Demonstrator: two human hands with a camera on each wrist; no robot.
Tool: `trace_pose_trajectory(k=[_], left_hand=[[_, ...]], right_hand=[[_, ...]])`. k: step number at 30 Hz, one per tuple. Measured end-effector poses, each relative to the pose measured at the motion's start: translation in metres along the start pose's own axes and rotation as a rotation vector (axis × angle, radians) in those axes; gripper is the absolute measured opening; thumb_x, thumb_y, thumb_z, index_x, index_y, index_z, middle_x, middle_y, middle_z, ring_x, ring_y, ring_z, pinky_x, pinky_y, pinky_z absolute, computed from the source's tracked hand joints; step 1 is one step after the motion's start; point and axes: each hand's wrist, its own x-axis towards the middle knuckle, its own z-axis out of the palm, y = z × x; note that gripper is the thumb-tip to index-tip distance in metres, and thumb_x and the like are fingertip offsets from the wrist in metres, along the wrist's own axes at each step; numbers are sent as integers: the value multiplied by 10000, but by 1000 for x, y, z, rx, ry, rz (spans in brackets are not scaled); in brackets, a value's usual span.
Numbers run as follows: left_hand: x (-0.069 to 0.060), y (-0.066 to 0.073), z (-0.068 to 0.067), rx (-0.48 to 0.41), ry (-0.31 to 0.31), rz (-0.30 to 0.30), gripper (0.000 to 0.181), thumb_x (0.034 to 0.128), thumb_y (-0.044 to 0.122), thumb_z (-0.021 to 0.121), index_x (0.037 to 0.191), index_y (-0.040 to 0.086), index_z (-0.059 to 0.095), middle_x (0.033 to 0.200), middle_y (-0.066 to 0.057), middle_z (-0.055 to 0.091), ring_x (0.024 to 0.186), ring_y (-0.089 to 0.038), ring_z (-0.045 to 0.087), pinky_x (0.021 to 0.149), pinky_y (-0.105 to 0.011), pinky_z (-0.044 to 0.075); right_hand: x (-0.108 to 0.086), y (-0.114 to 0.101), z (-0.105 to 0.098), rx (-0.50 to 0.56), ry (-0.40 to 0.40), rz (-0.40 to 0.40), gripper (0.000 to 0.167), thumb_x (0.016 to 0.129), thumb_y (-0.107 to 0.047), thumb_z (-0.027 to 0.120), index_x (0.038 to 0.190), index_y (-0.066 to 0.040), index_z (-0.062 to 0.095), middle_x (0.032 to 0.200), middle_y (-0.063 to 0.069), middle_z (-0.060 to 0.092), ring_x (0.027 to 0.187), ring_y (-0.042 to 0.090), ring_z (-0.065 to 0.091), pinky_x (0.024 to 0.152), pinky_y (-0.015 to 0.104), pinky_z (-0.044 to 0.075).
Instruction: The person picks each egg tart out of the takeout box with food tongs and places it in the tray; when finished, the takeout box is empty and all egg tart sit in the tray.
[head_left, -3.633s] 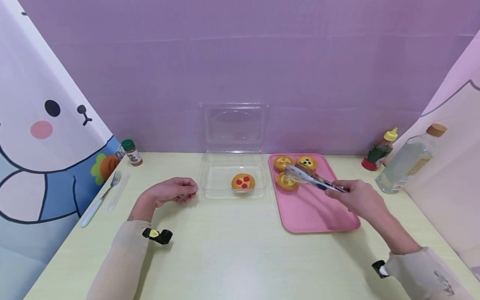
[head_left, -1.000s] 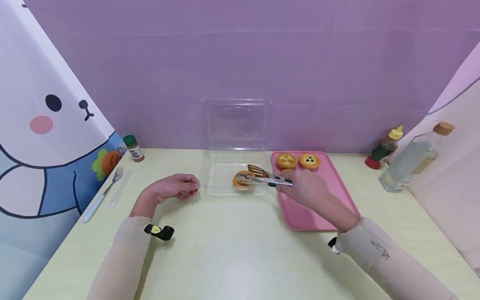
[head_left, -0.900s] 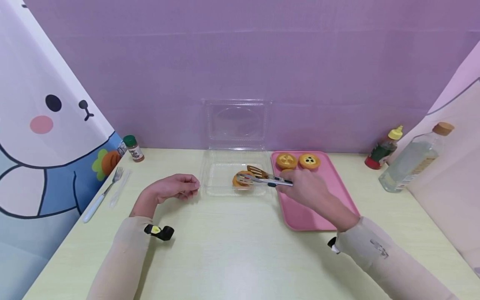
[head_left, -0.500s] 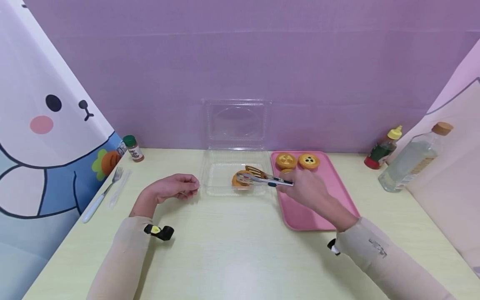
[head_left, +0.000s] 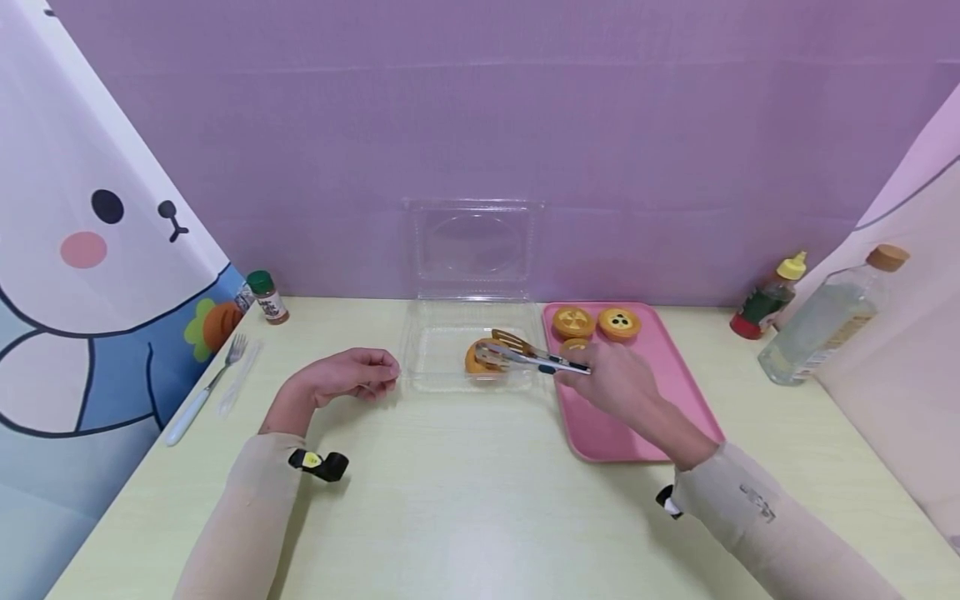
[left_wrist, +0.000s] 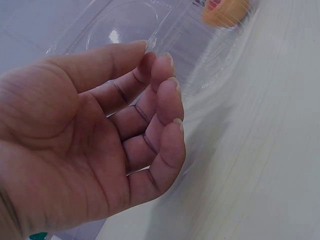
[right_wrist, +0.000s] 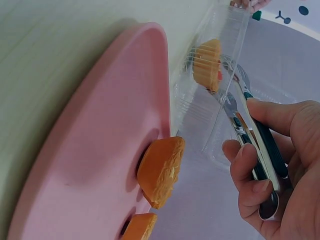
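Note:
My right hand (head_left: 611, 375) holds metal tongs (head_left: 536, 360), one arm ending in a brown slotted head. Their heads lie over a small tart (head_left: 476, 363) in the clear plastic container (head_left: 429, 350). The right wrist view shows red topping on this tart (right_wrist: 205, 65); whether the tongs touch it I cannot tell. My left hand (head_left: 341, 379) pinches the container's near left edge between thumb and fingertips, the other fingers loosely curled. On the pink tray (head_left: 622, 425) sit a cross-topped tart (head_left: 572, 322), a tart with dark spots (head_left: 618, 323) and a third tart (head_left: 576, 344), partly hidden.
The container's lid (head_left: 476, 246) stands raised against the purple backdrop. At left are a green-capped spice jar (head_left: 267, 297), a fork (head_left: 202, 396) and a clear plastic utensil (head_left: 238, 379). A yellow-topped sauce bottle (head_left: 767, 298) and a corked bottle (head_left: 825, 321) stand at right.
Since the oldest frame, my right hand has moved the tongs leftward from the tray's tarts to the tart in the container. Over the last second they shift only slightly; my left hand stays put.

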Motion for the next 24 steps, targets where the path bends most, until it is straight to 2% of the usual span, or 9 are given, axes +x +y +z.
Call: trace_pose_trajectory(k=[7, 24], left_hand=[[0, 0, -1, 1, 4, 0, 277, 1026, 225, 568, 1114, -38, 553, 927, -35, 608, 849, -198, 568, 762, -322, 507], [0, 0, 0, 14, 5, -1, 282, 1029, 234, 565, 1116, -34, 554, 935, -45, 605, 853, -208, 563, 775, -331, 498]], right_hand=[[-2, 1, -3, 17, 23, 9, 388, 865, -364, 775, 1222, -219, 735, 523, -76, 407, 471, 103, 286, 422, 275, 240], [-10, 0, -11, 28, 40, -6, 400, 876, -382, 764, 1245, -237, 722, 513, -92, 289, 467, 96, 236, 428, 257, 212]])
